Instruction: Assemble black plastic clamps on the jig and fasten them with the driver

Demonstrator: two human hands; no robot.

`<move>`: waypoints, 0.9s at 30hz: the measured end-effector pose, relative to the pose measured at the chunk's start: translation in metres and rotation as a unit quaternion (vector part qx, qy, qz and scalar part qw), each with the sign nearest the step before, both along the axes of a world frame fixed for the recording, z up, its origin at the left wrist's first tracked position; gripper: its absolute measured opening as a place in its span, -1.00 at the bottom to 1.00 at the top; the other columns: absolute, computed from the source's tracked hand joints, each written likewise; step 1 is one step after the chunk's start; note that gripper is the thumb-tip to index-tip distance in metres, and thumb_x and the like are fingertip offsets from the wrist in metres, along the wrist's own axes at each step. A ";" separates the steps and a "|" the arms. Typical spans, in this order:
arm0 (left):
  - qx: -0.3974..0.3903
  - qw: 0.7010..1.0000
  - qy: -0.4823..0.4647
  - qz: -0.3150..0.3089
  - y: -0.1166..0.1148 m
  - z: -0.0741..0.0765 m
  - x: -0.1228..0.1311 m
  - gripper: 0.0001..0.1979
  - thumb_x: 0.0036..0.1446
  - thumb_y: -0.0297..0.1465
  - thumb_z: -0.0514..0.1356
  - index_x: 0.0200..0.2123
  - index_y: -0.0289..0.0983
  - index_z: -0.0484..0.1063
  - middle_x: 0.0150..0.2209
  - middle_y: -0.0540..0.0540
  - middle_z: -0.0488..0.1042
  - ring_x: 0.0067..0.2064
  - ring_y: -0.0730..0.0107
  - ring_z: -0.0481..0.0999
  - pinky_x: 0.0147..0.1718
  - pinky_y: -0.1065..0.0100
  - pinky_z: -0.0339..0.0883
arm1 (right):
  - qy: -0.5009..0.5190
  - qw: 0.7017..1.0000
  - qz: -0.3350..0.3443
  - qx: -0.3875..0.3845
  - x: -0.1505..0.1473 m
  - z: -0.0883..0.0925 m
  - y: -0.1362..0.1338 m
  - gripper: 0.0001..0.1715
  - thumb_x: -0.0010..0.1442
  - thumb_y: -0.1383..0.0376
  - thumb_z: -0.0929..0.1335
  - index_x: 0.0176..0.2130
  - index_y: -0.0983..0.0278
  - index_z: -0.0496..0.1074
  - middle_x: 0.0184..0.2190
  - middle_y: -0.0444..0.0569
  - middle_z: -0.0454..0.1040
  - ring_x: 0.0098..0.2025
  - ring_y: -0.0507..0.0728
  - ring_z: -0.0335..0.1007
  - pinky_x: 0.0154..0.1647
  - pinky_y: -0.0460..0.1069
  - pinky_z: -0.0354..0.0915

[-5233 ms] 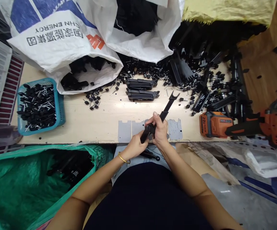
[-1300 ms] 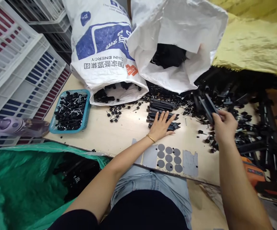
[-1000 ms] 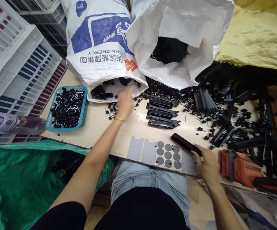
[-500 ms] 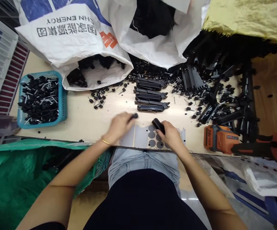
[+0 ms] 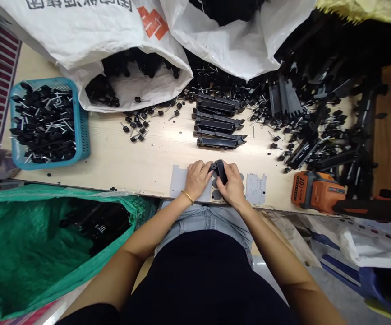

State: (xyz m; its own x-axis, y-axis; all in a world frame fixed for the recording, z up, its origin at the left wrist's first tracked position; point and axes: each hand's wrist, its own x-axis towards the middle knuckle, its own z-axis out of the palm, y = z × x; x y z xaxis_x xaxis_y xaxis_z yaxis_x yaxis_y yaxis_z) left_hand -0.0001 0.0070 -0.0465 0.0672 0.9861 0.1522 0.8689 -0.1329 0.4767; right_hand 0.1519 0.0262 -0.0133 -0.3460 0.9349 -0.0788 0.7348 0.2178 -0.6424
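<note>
My right hand (image 5: 232,186) is closed around a black plastic bar (image 5: 220,169) at the near edge of the wooden table (image 5: 131,158). My left hand (image 5: 197,178) pinches a small black knob with a pin (image 5: 213,166) against the bar's end. Both hands rest over grey sheets with round pads (image 5: 215,192). Just beyond them lies a stack of assembled black bars (image 5: 218,122).
A blue basket (image 5: 83,135) of black pinned knobs sits at the left. White sacks (image 5: 121,40) with black parts stand at the back. Loose black bars and knobs (image 5: 310,126) cover the right. An orange power drill (image 5: 317,192) lies near right. A green sack (image 5: 29,253) sits below left.
My left hand fetched a knob from the loose pile and came back. My right hand brought a black bar from the right pile to the table edge. Both hands have now met.
</note>
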 end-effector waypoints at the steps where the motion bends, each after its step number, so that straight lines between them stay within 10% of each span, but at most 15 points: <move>1: -0.001 1.000 0.006 -0.026 0.003 0.001 -0.004 -0.64 0.33 -0.26 -0.03 0.01 -0.32 0.39 -0.32 -0.14 0.36 -0.24 0.23 0.37 -0.26 0.26 0.21 | 0.004 1.000 0.005 0.002 0.000 0.000 0.000 -0.39 0.11 0.35 0.23 0.17 0.30 0.23 -0.16 0.08 0.32 -0.09 0.22 0.33 -0.02 0.09 0.32; 14: -0.039 0.992 -0.014 -0.119 0.010 -0.001 -0.013 -0.67 0.32 -0.28 -0.02 0.01 -0.32 0.37 -0.24 -0.15 0.36 -0.16 0.23 0.38 -0.17 0.26 0.32 | -0.010 1.000 0.029 0.004 -0.003 -0.002 0.001 -0.33 0.08 0.34 0.23 0.20 0.31 0.20 -0.18 0.07 0.29 -0.09 0.22 0.30 0.00 0.09 0.30; 19: -0.032 0.999 -0.027 -0.015 0.012 -0.003 -0.008 -0.64 0.34 -0.32 -0.08 0.04 -0.37 0.34 -0.23 -0.19 0.35 -0.17 0.20 0.37 -0.15 0.20 0.33 | -0.016 0.999 0.031 0.010 -0.003 -0.003 0.000 -0.32 0.09 0.34 0.24 0.21 0.31 0.18 -0.17 0.07 0.28 -0.09 0.22 0.29 -0.02 0.09 0.31; 24: -0.058 0.979 -0.036 -0.190 0.029 -0.003 -0.019 -0.68 0.30 -0.27 0.03 0.00 -0.30 0.39 -0.25 -0.13 0.34 -0.16 0.24 0.38 -0.14 0.25 0.34 | -0.004 0.999 0.031 0.004 -0.002 -0.002 -0.001 -0.33 0.11 0.36 0.23 0.22 0.29 0.18 -0.19 0.05 0.28 -0.11 0.21 0.30 -0.05 0.08 0.33; 27: -0.045 0.996 -0.043 -0.065 0.026 -0.003 -0.009 -0.67 0.32 -0.35 -0.04 0.03 -0.36 0.36 -0.25 -0.16 0.32 -0.17 0.22 0.36 -0.16 0.22 0.33 | 0.005 0.999 0.032 0.000 -0.001 -0.003 -0.001 -0.31 0.10 0.38 0.23 0.24 0.32 0.16 -0.18 0.07 0.27 -0.12 0.21 0.30 -0.05 0.07 0.34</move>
